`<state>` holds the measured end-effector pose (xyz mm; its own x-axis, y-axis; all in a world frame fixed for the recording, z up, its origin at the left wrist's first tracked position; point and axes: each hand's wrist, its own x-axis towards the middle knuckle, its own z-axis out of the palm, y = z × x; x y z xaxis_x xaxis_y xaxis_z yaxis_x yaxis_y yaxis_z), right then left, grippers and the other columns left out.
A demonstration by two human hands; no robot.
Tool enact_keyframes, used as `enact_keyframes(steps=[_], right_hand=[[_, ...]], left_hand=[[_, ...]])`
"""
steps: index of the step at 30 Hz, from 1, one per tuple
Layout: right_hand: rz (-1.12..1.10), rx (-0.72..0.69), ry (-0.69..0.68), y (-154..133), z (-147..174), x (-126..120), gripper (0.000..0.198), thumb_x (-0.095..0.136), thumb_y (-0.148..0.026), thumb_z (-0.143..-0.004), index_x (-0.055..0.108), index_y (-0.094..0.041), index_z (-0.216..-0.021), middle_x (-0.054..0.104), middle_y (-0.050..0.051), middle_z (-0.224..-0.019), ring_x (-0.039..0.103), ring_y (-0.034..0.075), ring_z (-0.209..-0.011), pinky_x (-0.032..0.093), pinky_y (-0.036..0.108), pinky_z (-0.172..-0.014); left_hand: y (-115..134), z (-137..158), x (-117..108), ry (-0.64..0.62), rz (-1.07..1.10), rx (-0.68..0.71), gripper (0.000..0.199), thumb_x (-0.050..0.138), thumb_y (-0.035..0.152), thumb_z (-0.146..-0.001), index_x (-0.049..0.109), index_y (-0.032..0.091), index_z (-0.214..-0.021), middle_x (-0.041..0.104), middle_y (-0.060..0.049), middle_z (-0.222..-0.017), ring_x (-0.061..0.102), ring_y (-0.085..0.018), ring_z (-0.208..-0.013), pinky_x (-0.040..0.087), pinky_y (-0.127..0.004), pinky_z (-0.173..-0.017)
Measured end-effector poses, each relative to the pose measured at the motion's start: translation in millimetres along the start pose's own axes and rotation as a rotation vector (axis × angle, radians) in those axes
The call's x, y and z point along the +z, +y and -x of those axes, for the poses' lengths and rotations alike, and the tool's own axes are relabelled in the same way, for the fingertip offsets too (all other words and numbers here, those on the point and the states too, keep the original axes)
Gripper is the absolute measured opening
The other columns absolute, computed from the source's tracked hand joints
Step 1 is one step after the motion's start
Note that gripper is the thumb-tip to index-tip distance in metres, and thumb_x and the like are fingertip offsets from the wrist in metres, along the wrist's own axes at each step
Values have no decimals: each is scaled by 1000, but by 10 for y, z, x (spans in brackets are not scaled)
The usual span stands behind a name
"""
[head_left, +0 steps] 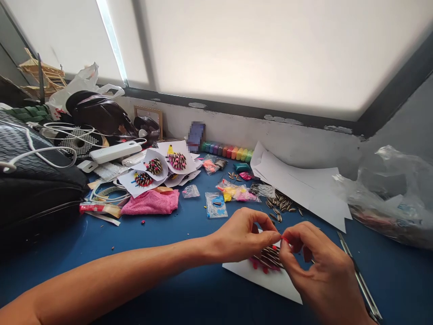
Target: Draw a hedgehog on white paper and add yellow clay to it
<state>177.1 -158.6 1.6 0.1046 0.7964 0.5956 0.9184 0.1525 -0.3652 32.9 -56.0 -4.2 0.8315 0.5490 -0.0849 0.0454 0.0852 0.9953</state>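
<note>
Between the fingertips of both hands is a tiny bit of red modelling clay (pixel 284 238). My left hand (pixel 241 234) reaches in with thumb and forefinger pinched at the clay's left side. From the right, my right hand (pixel 316 264) pinches the same bit with thumb and forefinger. Just below them lies a seed-covered figure (pixel 267 258), with striped sunflower seeds set in rows and red and pink clay dots. It rests on a white sheet of paper (pixel 275 289), and my hands partly cover both.
Behind my hands lie loose sunflower seeds (pixel 282 201), clay packets (pixel 237 192) and a clear bag with blue clay (pixel 216 205). Finished seed figures (pixel 177 161) and a pink cloth (pixel 150 201) are left. White sheets (pixel 301 185), metal tweezers-like tool (pixel 361 280) and plastic bag (pixel 392 203) stand right.
</note>
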Motion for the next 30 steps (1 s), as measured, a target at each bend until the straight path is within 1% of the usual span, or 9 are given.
enact_keyframes(steps=[4, 7, 10, 12, 18, 21, 25, 27, 30], right_hand=[[-183, 317, 40, 37, -108, -116, 15, 60, -39, -80, 64, -25, -76, 64, 0, -63, 58, 14, -51, 46, 24, -45], [-328, 445, 51, 74, -157, -198, 26, 63, -45, -76, 71, -24, -88, 70, 3, -71, 63, 16, -55, 52, 26, -49], [-406, 442, -24, 82, -159, -221, 22, 62, -44, -76, 70, -24, -72, 68, 4, -69, 63, 16, -57, 54, 25, -53], [-441, 455, -94, 70, -161, -206, 25, 63, -45, -76, 68, -23, -66, 66, 4, -64, 62, 16, -56, 54, 23, -52], [-570, 567, -348, 50, -190, -173, 37, 70, -60, -73, 73, -23, -74, 63, 2, -61, 57, 13, -53, 52, 22, -52], [-526, 548, -386, 66, -165, -179, 42, 68, -62, -76, 68, -21, -67, 57, 0, -58, 50, 11, -52, 46, 21, -49], [-424, 530, -370, 93, -132, -172, 52, 57, -65, -84, 53, -21, -58, 45, -3, -54, 40, 9, -49, 38, 21, -46], [-405, 534, -362, 103, -130, -170, 47, 58, -65, -82, 59, -22, -65, 54, -2, -59, 46, 10, -53, 42, 21, -49], [-400, 585, -395, 117, -125, -177, 44, 65, -66, -74, 68, -24, -85, 71, 3, -78, 64, 18, -71, 52, 26, -63]], left_hand=[[39, -23, -96, 11, 22, -9, 26, 69, 39, -83, 65, 14, -86, 59, 2, -53, 56, -9, -52, 42, -20, -55], [75, -50, -173, -24, 177, -29, 30, 77, 39, -76, 64, 13, -85, 68, -1, -66, 63, -10, -55, 46, -22, -61], [92, -82, -222, -41, 342, -28, 35, 84, 35, -66, 60, 13, -79, 72, -4, -84, 66, -11, -55, 49, -25, -60], [94, -108, -257, -27, 412, -21, 40, 88, 31, -60, 57, 14, -78, 71, -3, -82, 66, -12, -53, 51, -27, -62], [108, -177, -415, -14, 456, 41, 41, 92, 26, -58, 59, 13, -78, 66, 2, -67, 67, -11, -58, 51, -24, -66], [120, -193, -484, 11, 451, 53, 39, 91, 30, -62, 61, 12, -79, 68, 0, -70, 68, -10, -60, 52, -24, -68], [106, -205, -537, 37, 434, 55, 38, 89, 34, -65, 62, 12, -79, 71, -2, -79, 67, -10, -60, 53, -25, -67], [86, -212, -551, 44, 411, 46, 38, 90, 30, -63, 62, 11, -80, 71, -2, -80, 68, -10, -62, 52, -23, -64], [62, -217, -563, 49, 366, 37, 37, 92, 25, -60, 62, 11, -76, 69, -1, -75, 66, -9, -61, 49, -20, -57]])
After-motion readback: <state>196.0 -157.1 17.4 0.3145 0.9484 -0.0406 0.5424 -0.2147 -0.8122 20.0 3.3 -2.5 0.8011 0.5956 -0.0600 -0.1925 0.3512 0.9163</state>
